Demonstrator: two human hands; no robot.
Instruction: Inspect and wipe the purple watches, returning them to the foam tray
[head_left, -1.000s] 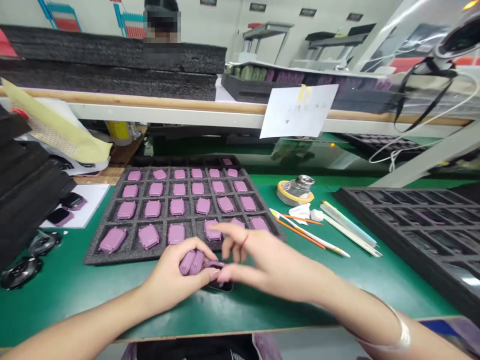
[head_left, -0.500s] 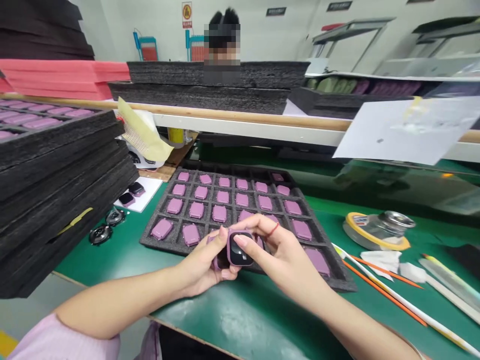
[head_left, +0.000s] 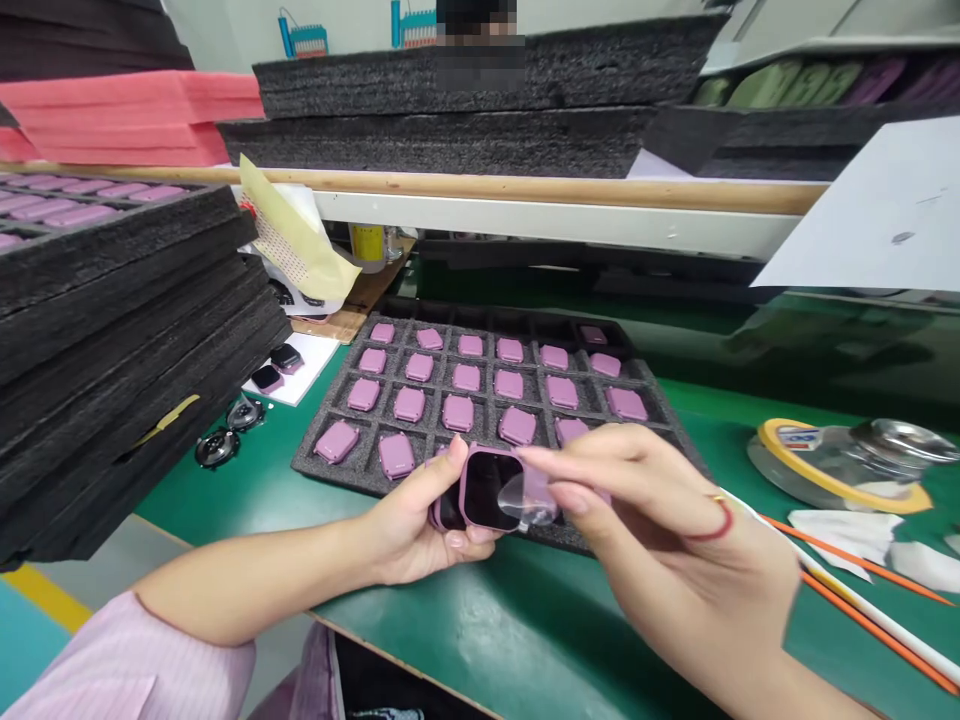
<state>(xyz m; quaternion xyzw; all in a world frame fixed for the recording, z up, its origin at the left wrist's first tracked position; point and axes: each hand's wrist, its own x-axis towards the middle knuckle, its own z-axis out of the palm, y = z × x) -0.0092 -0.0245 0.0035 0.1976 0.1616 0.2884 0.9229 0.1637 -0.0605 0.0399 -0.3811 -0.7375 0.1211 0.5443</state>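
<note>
My left hand (head_left: pixel 424 525) is closed around two purple watch cases, which sit side by side in front of the tray. The nearer watch case (head_left: pixel 489 488) faces me with its black screen; the other watch case (head_left: pixel 448 507) is partly covered behind it. With thumb and forefinger, my right hand (head_left: pixel 679 535) pinches a clear protective film (head_left: pixel 534 496) that stands out from the right side of the screen. Beyond both hands lies a black foam tray (head_left: pixel 319 408) holding several purple watch cases in its compartments; my hands hide part of its front.
Stacked foam trays (head_left: pixel 127 360) rise at the left, beside loose round watch parts (head_left: pixel 217 447). A glass jar (head_left: pixel 840 465), orange sticks (head_left: pixel 862 620) and white wipes (head_left: pixel 847 535) lie at the right. A shelf edge (head_left: pixel 525 215) crosses behind the tray, and a person is beyond it.
My right hand has moved right, away from the screen, drawing the clear film partly off it. My left hand still holds both watch cases. The view has tilted down.
</note>
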